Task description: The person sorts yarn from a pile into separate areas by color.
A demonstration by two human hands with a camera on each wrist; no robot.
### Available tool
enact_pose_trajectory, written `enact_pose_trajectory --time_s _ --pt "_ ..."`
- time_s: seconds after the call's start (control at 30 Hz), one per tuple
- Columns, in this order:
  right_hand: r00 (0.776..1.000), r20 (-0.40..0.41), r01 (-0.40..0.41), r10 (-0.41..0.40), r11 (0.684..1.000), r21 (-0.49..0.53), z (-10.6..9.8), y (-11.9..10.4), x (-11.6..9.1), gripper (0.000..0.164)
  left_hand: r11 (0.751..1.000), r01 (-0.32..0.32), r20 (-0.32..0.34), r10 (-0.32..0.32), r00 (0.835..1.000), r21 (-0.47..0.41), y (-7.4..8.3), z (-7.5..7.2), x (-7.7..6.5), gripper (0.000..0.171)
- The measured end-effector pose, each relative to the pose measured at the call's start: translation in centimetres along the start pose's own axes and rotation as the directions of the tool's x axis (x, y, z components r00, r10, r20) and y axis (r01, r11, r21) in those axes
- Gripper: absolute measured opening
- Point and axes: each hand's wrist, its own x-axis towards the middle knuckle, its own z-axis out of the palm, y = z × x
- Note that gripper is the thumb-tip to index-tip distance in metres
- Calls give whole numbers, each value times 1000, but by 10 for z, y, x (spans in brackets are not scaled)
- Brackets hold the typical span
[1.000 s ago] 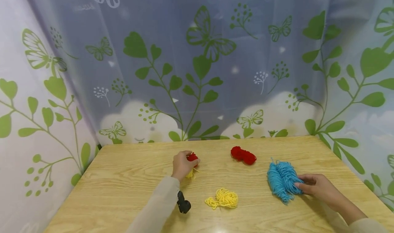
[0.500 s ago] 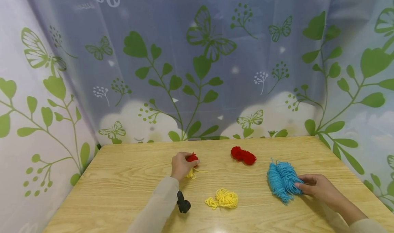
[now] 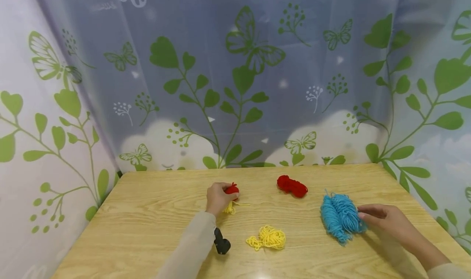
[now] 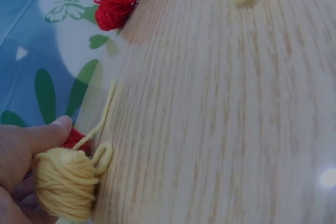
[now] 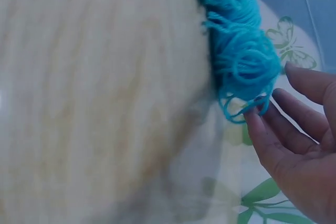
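Left hand (image 3: 217, 198) grips red yarn (image 3: 232, 189); right hand (image 3: 391, 222) touches blue yarn (image 3: 343, 217).

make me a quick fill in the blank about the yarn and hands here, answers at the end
1. The right hand is at the yarn coloured ____.
2. The left hand holds a red bundle beside a bundle coloured ____.
3. Near the far edge of the table, apart from both hands, lies a bundle coloured ____.
4. The head view shows ____ hands.

Missing words: blue; yellow; red; two
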Motion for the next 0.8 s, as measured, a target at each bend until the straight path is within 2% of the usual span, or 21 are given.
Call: enact_pose_trajectory --time_s 0.17,0.37,0.53,0.8 --pt "997 -62 41 -42 999 -14 -5 -14 8 54 1000 1 -5 -1 1000 -4 -1 1 0 38" --pt "992 -99 80 -83 996 -32 -2 -41 25 55 1000 16 0 -16 1000 6 1 1 0 38" --pt "982 -114 154 -154 988 -5 10 -63 46 52 1000 15 0 -15 1000 15 2 1 1 37" --pt "977 -106 199 -188 974 106 44 -83 87 52 999 -4 -1 4 1000 34 0 0 2 36"
